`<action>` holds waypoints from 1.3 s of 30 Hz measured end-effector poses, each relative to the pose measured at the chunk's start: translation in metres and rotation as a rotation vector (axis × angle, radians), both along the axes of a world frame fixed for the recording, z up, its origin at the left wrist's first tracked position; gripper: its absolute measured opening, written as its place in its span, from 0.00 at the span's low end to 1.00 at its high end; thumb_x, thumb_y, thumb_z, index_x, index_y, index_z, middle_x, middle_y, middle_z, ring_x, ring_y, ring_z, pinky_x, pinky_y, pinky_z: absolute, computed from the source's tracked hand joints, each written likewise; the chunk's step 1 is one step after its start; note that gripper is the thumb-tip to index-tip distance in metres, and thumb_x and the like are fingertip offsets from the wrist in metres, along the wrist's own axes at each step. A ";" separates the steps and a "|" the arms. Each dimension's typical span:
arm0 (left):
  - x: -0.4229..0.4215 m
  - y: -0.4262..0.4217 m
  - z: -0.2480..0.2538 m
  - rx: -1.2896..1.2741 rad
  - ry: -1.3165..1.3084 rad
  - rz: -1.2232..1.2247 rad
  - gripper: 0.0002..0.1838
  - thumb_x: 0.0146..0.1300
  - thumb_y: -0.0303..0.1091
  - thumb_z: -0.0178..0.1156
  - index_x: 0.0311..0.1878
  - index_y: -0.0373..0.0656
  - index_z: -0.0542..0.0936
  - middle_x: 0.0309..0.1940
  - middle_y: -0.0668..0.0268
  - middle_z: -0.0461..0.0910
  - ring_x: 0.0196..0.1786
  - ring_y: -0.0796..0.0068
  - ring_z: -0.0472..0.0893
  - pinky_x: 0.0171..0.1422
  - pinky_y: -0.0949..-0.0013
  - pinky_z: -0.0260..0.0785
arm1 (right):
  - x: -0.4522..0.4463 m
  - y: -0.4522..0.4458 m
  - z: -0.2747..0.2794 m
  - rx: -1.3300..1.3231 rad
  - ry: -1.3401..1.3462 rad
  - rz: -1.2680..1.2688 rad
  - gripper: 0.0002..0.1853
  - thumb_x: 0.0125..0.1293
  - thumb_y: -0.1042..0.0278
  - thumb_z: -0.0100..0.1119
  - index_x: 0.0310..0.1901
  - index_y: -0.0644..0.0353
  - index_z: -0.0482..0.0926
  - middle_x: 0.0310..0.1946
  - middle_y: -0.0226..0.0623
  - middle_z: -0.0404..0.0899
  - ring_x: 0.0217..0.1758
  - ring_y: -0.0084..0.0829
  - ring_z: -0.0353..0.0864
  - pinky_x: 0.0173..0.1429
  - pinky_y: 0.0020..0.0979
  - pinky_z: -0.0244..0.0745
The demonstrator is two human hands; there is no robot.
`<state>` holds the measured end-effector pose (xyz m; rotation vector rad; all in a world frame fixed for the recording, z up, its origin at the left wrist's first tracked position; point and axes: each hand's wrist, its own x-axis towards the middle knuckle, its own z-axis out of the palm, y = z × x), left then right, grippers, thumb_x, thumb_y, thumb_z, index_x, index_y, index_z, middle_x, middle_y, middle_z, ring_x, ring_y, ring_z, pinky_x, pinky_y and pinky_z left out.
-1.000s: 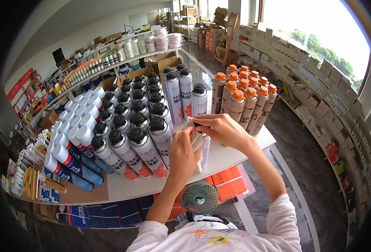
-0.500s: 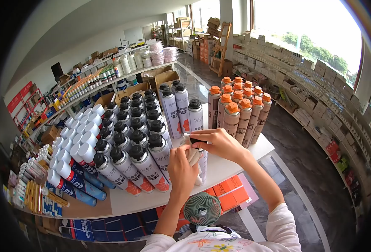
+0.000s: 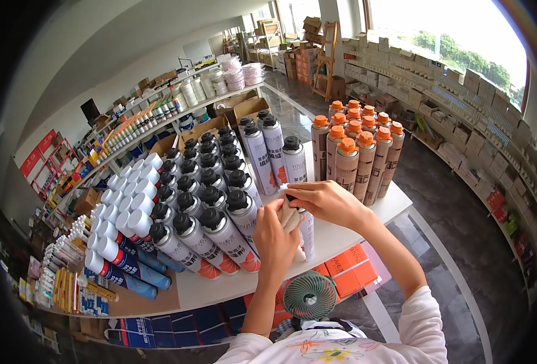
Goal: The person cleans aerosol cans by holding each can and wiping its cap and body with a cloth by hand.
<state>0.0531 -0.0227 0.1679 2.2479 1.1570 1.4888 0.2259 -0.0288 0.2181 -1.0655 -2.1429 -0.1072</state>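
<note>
My left hand (image 3: 275,233) grips a pale cloth (image 3: 289,217) against the upper part of a white can (image 3: 306,235) standing near the table's front edge. Over that can's black top, my right hand (image 3: 324,200) is closed, its fingers covering most of the top. Just behind stands another white can with a black cap (image 3: 294,159). To the left are rows of black-capped cans (image 3: 220,233), and to the right a group of brown cans with orange caps (image 3: 346,165).
Blue cans with white caps (image 3: 138,276) fill the left of the white table (image 3: 335,233). A green fan (image 3: 309,295) sits by the front edge, near orange boxes (image 3: 350,272). Long shelves (image 3: 456,136) line the right wall.
The camera view has shifted slightly. Both hands stay at the same can's top with the cloth; my right fingers cover more of the black top than half a second ago.
</note>
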 end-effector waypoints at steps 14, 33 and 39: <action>-0.010 0.009 0.012 -0.004 0.052 -0.128 0.29 0.56 0.33 0.76 0.57 0.40 0.72 0.47 0.54 0.80 0.48 0.50 0.83 0.50 0.54 0.77 | -0.002 0.000 -0.001 0.026 -0.007 -0.008 0.15 0.64 0.74 0.63 0.51 0.70 0.82 0.51 0.50 0.85 0.45 0.51 0.86 0.51 0.42 0.84; -0.005 0.006 0.010 0.020 0.145 -0.058 0.49 0.51 0.43 0.80 0.72 0.39 0.64 0.51 0.54 0.81 0.50 0.56 0.83 0.54 0.57 0.78 | 0.000 -0.004 0.002 0.014 -0.115 -0.031 0.20 0.61 0.80 0.62 0.56 0.73 0.79 0.55 0.52 0.83 0.48 0.50 0.86 0.51 0.42 0.85; 0.003 0.008 -0.010 0.002 -0.082 -0.052 0.41 0.49 0.39 0.81 0.65 0.42 0.72 0.49 0.58 0.82 0.50 0.57 0.82 0.54 0.58 0.77 | 0.001 0.001 0.008 -0.046 0.104 0.035 0.12 0.63 0.74 0.65 0.48 0.68 0.85 0.41 0.51 0.86 0.39 0.51 0.86 0.46 0.40 0.83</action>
